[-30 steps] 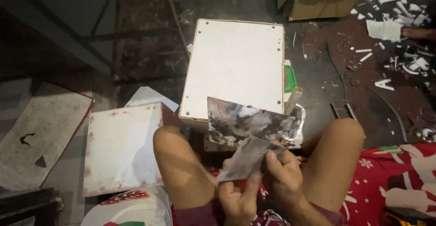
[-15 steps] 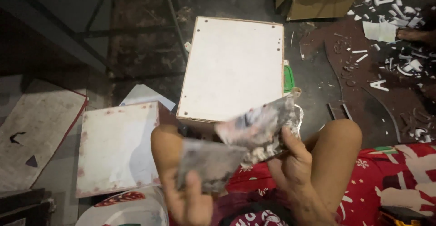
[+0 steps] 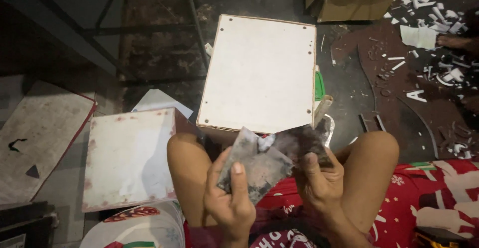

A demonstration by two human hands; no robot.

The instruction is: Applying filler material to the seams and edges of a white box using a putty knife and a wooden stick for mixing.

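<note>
- I am sitting on the dark, littered floor with my knees up, my left hand pinching a grey, mottled sheet of worn paper, thumb pressing flat on its face.
- My right hand is gripping a second, darker mottled sheet, and the two pieces are overlapping just above my lap, between my knees.
- My hands are working close together, each clamped on its own sheet.
- A large white rectangular board with brown edges is lying on the floor just beyond the sheets.
- A smaller stained white board is resting beside my left knee.
- An open brown cardboard box is sitting at the far right, with white paper scraps scattered near it.
</note>
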